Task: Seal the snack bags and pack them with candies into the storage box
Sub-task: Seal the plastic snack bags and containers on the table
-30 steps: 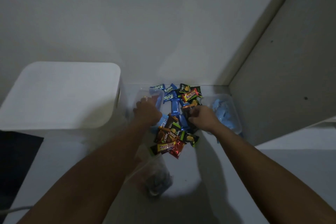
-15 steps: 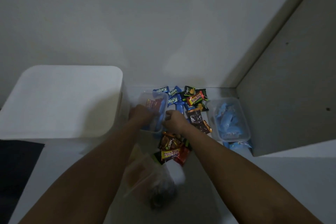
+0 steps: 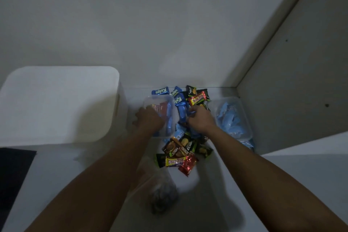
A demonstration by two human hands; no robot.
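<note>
Candies lie heaped on the white worktop, the landmark here being your clear storage box just left of the heap. Your left hand rests over that box's near side, fingers curled at its rim; whether they grip it cannot be told. Red and blue packets show inside the box. Your right hand, just right of the box, pinches a blue candy wrapper. A second clear tub of pale blue packets sits further right. A clear snack bag lies nearer you than the box.
</note>
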